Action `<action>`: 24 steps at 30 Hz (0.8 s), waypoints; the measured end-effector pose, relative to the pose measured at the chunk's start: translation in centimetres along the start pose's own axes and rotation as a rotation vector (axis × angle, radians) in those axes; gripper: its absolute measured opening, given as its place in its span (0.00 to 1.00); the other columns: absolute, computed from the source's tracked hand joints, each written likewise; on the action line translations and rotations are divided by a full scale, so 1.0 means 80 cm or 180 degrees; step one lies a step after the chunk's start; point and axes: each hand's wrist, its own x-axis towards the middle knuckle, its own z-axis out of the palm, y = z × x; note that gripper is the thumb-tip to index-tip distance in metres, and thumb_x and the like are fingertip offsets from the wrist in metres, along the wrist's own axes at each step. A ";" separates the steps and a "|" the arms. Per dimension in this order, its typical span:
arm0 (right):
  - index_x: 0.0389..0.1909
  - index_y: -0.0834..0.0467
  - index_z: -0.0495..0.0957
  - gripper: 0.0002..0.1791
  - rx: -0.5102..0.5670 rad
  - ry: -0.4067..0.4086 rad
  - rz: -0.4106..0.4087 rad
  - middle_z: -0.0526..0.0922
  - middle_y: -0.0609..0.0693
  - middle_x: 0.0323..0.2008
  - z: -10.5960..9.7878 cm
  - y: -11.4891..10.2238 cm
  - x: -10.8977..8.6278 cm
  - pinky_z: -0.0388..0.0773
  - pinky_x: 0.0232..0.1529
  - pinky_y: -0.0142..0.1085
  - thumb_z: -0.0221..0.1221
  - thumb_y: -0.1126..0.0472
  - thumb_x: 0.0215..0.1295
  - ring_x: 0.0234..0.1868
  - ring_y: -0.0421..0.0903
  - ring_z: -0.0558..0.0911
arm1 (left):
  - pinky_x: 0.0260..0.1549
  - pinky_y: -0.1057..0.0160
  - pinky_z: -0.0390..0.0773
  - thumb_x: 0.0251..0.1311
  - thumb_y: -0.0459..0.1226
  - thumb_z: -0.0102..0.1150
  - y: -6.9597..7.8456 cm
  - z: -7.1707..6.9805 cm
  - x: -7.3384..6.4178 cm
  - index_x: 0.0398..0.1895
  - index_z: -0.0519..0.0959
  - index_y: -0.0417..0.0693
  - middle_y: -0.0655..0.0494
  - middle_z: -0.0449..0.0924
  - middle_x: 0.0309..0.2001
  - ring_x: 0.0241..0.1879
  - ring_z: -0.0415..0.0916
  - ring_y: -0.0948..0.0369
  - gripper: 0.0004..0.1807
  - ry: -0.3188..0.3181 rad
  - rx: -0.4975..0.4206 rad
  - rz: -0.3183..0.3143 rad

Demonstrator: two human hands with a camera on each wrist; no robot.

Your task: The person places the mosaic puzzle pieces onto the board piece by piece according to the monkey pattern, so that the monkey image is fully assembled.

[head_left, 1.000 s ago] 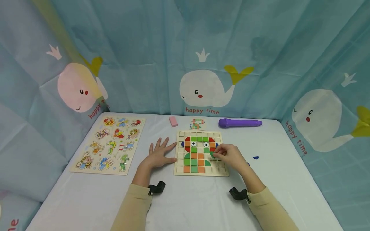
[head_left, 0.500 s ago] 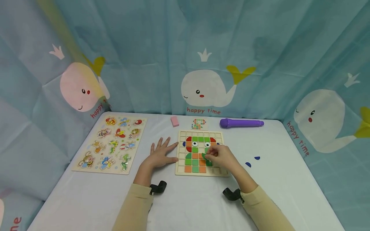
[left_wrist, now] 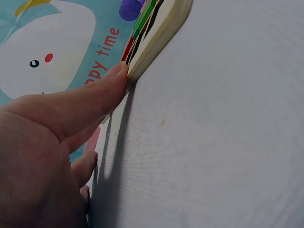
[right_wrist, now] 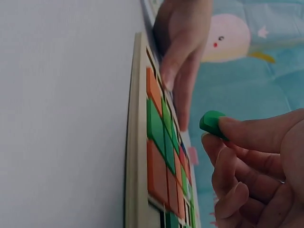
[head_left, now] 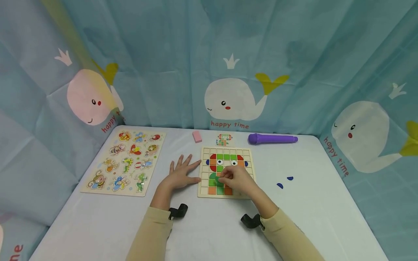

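Observation:
My right hand [head_left: 238, 180] pinches a small green piece with one rounded side [right_wrist: 212, 122] between thumb and forefinger, held above the board in the right wrist view. Below it lies the wooden grid board [head_left: 205, 192], filled partly with red, green, orange and blue pieces and two round eye pieces [head_left: 220, 162]. My left hand [head_left: 179, 177] lies with fingers spread at the board's left side. Its thumb [left_wrist: 107, 90] touches the board's edge in the left wrist view. The right hand hides some cells in the lower right of the grid.
Two dark blue half-round pieces [head_left: 279, 185] lie right of the board. Behind it are a small pattern card [head_left: 224, 139], a pink block [head_left: 197, 136] and a purple microphone [head_left: 272, 139]. An insect puzzle board [head_left: 122, 163] lies on the left. A whale-print curtain [head_left: 163, 90] hangs behind.
My right hand has moved left across the board with the green piece, from its right side to over the lower middle. The left hand stays in place.

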 end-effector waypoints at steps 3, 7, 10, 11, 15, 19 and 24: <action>0.30 0.49 0.83 0.06 0.0008 -0.0057 -0.0044 0.82 0.40 0.25 0.008 -0.006 0.003 0.78 0.32 0.32 0.69 0.54 0.64 0.28 0.39 0.78 | 0.73 0.34 0.22 0.59 0.59 0.66 0.001 -0.001 0.000 0.78 0.61 0.67 0.50 0.39 0.83 0.81 0.23 0.43 0.44 0.0010 0.0023 0.0004; 0.30 0.49 0.84 0.06 -0.0027 -0.0140 -0.0169 0.82 0.39 0.25 0.022 -0.013 0.008 0.78 0.33 0.31 0.68 0.54 0.65 0.28 0.38 0.78 | 0.72 0.33 0.23 0.59 0.60 0.65 0.001 -0.001 -0.001 0.78 0.62 0.67 0.50 0.40 0.83 0.81 0.24 0.42 0.44 0.0022 0.0028 0.0042; 0.30 0.49 0.84 0.06 -0.0078 -0.0209 -0.0240 0.81 0.39 0.24 0.032 -0.016 0.012 0.77 0.32 0.30 0.67 0.55 0.66 0.26 0.36 0.78 | 0.72 0.33 0.23 0.59 0.59 0.65 0.001 -0.001 -0.001 0.78 0.62 0.67 0.50 0.40 0.83 0.81 0.24 0.42 0.43 0.0020 0.0018 0.0059; 0.30 0.49 0.84 0.06 -0.0081 -0.0228 -0.0235 0.81 0.39 0.23 0.035 -0.018 0.014 0.77 0.31 0.30 0.67 0.55 0.66 0.25 0.36 0.78 | 0.72 0.33 0.22 0.60 0.59 0.65 0.001 -0.001 -0.001 0.78 0.62 0.67 0.50 0.40 0.83 0.81 0.24 0.42 0.43 0.0018 0.0019 0.0062; 0.29 0.48 0.84 0.06 -0.0096 -0.0252 -0.0210 0.81 0.39 0.22 0.043 -0.022 0.017 0.75 0.26 0.30 0.68 0.55 0.66 0.22 0.36 0.76 | 0.72 0.33 0.22 0.60 0.59 0.65 0.001 -0.001 -0.001 0.78 0.61 0.68 0.50 0.39 0.83 0.81 0.24 0.42 0.43 0.0007 0.0053 0.0053; 0.28 0.48 0.84 0.06 -0.0150 -0.0245 -0.0162 0.80 0.38 0.22 0.048 -0.026 0.018 0.73 0.25 0.30 0.68 0.55 0.65 0.23 0.36 0.75 | 0.72 0.33 0.22 0.60 0.59 0.65 0.000 -0.001 0.000 0.78 0.61 0.69 0.51 0.39 0.83 0.81 0.24 0.43 0.43 0.0006 0.0069 0.0050; 0.29 0.48 0.83 0.06 -0.0261 -0.0297 -0.0107 0.80 0.38 0.23 0.051 -0.030 0.016 0.71 0.26 0.30 0.68 0.54 0.65 0.24 0.37 0.75 | 0.72 0.32 0.22 0.59 0.60 0.65 -0.001 -0.001 0.001 0.78 0.61 0.69 0.50 0.39 0.83 0.81 0.23 0.42 0.43 0.0004 0.0067 0.0046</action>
